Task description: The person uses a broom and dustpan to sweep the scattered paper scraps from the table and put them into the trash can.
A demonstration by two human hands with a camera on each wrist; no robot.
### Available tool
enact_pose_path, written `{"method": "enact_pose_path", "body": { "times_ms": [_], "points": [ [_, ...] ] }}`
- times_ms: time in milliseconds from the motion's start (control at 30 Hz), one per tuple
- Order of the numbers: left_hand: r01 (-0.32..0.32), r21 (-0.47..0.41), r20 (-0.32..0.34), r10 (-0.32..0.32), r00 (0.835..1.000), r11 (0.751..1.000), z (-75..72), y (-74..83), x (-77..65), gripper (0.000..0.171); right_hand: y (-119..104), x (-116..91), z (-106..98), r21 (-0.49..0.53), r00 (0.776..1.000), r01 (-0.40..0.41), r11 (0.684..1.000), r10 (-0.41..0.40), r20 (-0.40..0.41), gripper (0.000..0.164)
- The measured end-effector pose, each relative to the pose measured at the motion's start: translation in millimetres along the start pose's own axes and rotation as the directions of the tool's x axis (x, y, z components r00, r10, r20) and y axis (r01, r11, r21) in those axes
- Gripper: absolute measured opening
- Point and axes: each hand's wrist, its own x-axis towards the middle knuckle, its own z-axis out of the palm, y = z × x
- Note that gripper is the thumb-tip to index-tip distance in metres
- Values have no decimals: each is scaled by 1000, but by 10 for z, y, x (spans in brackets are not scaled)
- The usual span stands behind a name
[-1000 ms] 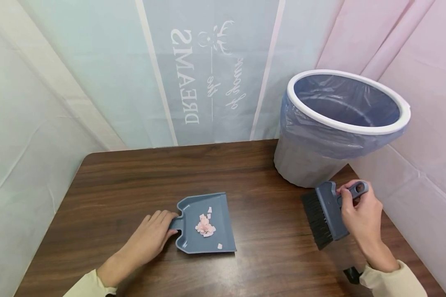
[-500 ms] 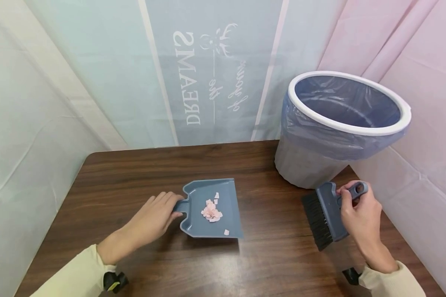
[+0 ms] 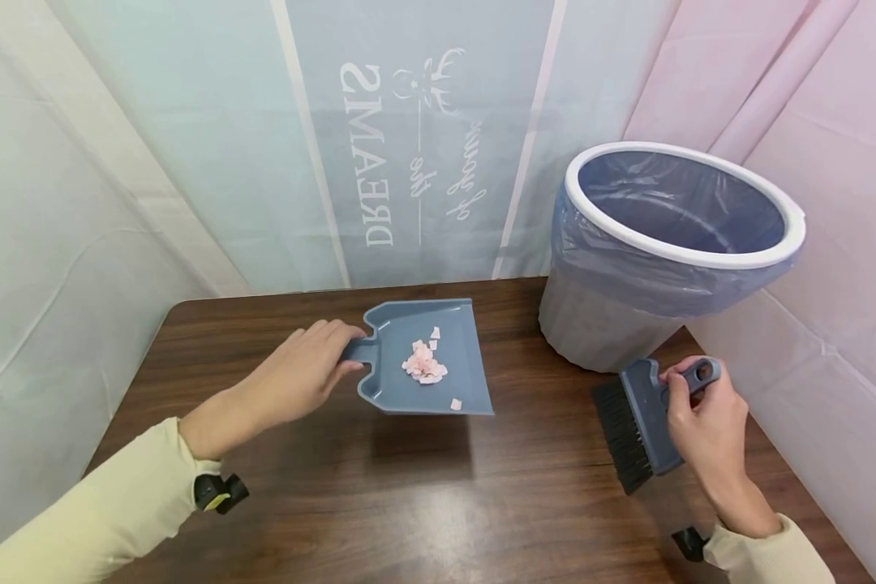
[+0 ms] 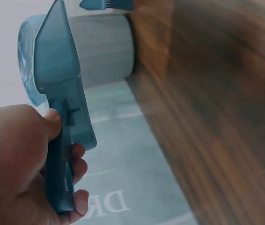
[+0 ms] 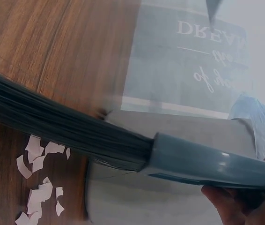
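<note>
My left hand (image 3: 299,369) grips the handle of a blue-grey dustpan (image 3: 390,389), seen from its side in the left wrist view. The dustpan is held above the table, its shadow below it. On its floor lies a small heap of pale pink paper scraps (image 3: 424,367), with a few loose bits apart. My right hand (image 3: 711,422) holds a blue-grey hand brush (image 3: 650,410) by its handle. The brush's black bristles (image 5: 67,122) point left. More paper scraps (image 5: 35,201) lie on the table by the brush in the right wrist view; the head view does not show them.
A grey trash bin (image 3: 599,324) with a white rim and a blue plastic liner stands at the back right of the brown wooden table (image 3: 263,341). A printed cloth (image 3: 423,162) hangs behind the table, and pale cloth walls flank both sides.
My left hand has raised the dustpan off the table and moved it away from me and slightly right, scraps still on it. The right hand and brush have stayed almost in place.
</note>
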Motion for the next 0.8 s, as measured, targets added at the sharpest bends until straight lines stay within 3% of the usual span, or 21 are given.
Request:
{"method": "enact_pose_path", "body": {
  "times_ms": [267, 567, 800],
  "points": [
    [9, -8, 36, -9, 999, 1000, -274, -20, 255, 32, 15, -1, 16, -3, 1000, -6, 1000, 6, -1, 9],
    [-39, -61, 51, 42, 998, 997, -537, 15, 566, 32, 5, 5, 12, -2, 1000, 6, 1000, -6, 1, 10],
    [-13, -96, 85, 21, 996, 995, -753, 82, 826, 32, 25, 5, 21, 0, 1000, 14, 1000, -14, -1, 9]
  ]
}}
